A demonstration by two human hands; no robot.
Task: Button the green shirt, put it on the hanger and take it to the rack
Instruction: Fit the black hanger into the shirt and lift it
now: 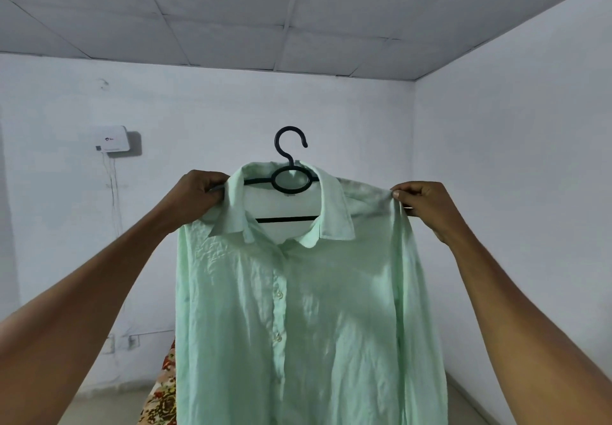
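White walls back the buttoned shirt (298,308) on a hanger (291,179), hands pinching its shoulders at nine (195,193) and three o'clock (424,206).

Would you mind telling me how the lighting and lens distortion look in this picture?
Head view: soft, even light; the white wall box casts a shadow rightward; the pale green button shirt stays sharp; wide-angle bending curves the ceiling edges and stretches both forearms.

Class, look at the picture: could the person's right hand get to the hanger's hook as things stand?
Probably yes. The hook stands bare above the collar with nothing around it. But the right hand pinches the green shirt at its shoulder, so it would have to let go first, leaving the left hand to hold everything.
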